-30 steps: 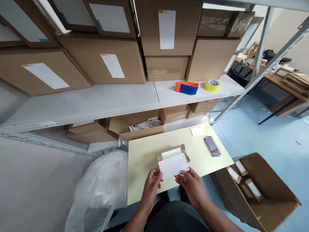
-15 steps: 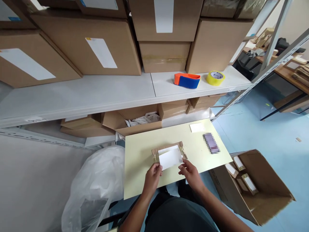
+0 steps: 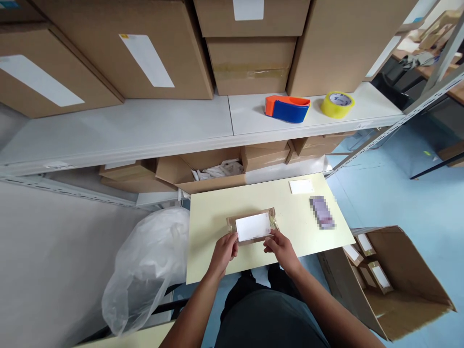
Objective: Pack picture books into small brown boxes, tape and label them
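A small brown parcel (image 3: 231, 223) wrapped in clear tape lies on the pale yellow table (image 3: 210, 222). A white label (image 3: 253, 226) sits over its top. My left hand (image 3: 224, 249) pinches the label's lower left corner, and my right hand (image 3: 280, 246) pinches its lower right corner. Both hands rest at the near edge of the parcel.
A white card (image 3: 301, 186) and a blurred purple item (image 3: 322, 211) lie at the table's far right. An open carton (image 3: 406, 280) with small parcels stands on the floor to the right. A clear plastic bag (image 3: 145, 266) is at left. A tape dispenser (image 3: 287, 107) and yellow tape roll (image 3: 337, 104) sit on the shelf.
The white label moved away from me and down onto the top of the parcel, with both hands following it forward. The camera tilted lower.
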A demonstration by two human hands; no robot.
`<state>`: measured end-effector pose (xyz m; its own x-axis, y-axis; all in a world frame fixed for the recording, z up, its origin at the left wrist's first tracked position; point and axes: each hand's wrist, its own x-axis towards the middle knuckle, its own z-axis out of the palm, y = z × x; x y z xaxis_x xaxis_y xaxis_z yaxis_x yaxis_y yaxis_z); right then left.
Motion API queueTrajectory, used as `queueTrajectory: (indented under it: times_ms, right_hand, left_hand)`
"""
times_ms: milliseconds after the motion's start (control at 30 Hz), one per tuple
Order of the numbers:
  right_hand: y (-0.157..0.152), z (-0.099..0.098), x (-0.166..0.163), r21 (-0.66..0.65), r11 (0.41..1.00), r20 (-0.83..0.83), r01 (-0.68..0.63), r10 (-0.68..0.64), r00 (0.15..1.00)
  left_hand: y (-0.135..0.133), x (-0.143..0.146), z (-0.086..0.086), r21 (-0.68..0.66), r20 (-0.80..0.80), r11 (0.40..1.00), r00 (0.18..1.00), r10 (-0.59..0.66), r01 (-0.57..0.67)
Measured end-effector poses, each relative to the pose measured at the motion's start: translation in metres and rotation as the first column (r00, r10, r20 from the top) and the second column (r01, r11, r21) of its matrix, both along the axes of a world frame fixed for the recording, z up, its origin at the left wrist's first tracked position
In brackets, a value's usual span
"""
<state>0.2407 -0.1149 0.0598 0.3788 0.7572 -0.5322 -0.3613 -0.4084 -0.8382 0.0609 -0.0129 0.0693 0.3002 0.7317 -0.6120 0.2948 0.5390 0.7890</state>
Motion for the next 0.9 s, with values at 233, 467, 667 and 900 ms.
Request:
queueTrajectory:
  times_ms: [233, 467, 667, 900]
  right_hand:
    - [0.003, -0.002, 0.004, 0.006, 1.000, -0.024, -0.019, 0.019, 1.000]
    - [0.006, -0.013, 0.009, -0.033, 0.997, 0.004, -0.065, 0.065, 0.998]
    - [0.008, -0.024, 0.013, -0.060, 0.988, 0.081, -0.143, 0.147, 0.986]
    - [0.006, -0.004, 0.017, -0.106, 0.986, -0.111, -0.130, 0.118, 0.987]
  left_hand:
    - [0.006, 0.001, 0.004, -0.092, -0.012, 0.996, 1.000, 0.007, -0.008]
    - [0.008, 0.003, 0.006, -0.137, -0.058, 0.990, 0.997, -0.049, 0.041]
    - [0.009, 0.004, 0.008, -0.121, -0.110, 0.990, 0.990, -0.088, 0.074]
    - [0.013, 0.003, 0.011, -0.022, -0.248, 0.981, 0.949, -0.194, 0.195]
